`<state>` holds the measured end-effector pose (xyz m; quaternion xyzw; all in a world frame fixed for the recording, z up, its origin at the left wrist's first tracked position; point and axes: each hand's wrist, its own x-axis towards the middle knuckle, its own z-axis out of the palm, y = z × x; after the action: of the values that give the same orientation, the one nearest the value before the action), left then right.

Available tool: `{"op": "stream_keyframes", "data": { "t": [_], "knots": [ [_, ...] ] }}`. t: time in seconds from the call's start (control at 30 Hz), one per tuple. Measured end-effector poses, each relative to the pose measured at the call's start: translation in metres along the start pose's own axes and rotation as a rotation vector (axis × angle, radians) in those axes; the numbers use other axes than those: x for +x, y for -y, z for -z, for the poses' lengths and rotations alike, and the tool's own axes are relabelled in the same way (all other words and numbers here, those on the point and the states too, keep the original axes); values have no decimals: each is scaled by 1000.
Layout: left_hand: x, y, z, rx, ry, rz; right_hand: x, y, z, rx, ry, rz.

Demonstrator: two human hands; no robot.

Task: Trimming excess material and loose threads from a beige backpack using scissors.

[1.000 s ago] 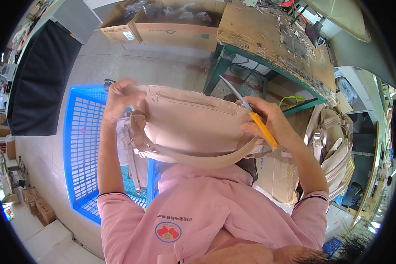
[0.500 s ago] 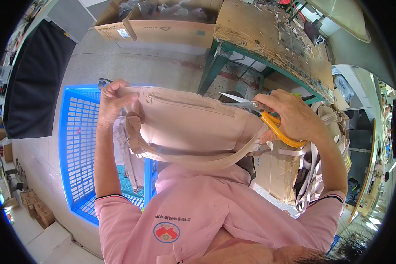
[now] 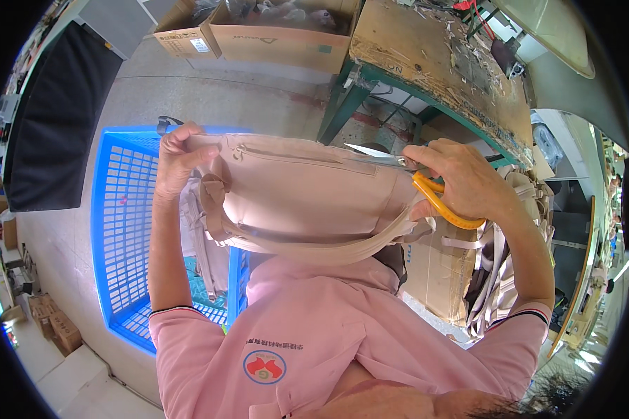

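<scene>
A beige fabric bag [image 3: 307, 202] with a zipper along its upper side and a strap looping across its front is held up before me. My left hand [image 3: 182, 164] pinches the bag's upper left corner, thumb in front. In my right hand [image 3: 461, 181] is a pair of scissors [image 3: 437, 202] with orange handles. Their metal blades stand apart and point left over the bag's upper right edge. The right thumb rests near the strap at the bag's right end; whether it also grips the fabric is hard to see.
A blue plastic basket [image 3: 98, 230] with beige pieces inside stands at my left. On the right, more beige bags and straps [image 3: 500, 265] lie by a cardboard box [image 3: 433, 279]. A worn worktable [image 3: 426, 63] with green legs and cardboard boxes [image 3: 279, 49] are ahead.
The scissor blades have tilted slightly and come a little lower against the bag's upper edge. My left hand keeps its hold, and the view has shifted slightly.
</scene>
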<state>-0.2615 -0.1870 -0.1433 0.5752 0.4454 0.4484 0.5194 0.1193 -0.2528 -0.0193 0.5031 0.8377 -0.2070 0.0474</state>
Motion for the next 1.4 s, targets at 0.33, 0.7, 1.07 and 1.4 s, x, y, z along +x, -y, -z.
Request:
{"op": "stream_keyframes", "data": {
  "t": [0.33,0.7,1.07,1.4],
  "knots": [
    [-4,-1,2,-43,2,28,3,-7,-14,-26,-145,200],
    [-10,0,6,-81,-2,27,2,12,-8,-13,-185,202],
    [-13,0,3,-74,-55,38,11,13,-16,-97,-147,182],
    [-17,-6,2,-43,-23,49,22,32,-3,-206,-103,139]
  ]
}}
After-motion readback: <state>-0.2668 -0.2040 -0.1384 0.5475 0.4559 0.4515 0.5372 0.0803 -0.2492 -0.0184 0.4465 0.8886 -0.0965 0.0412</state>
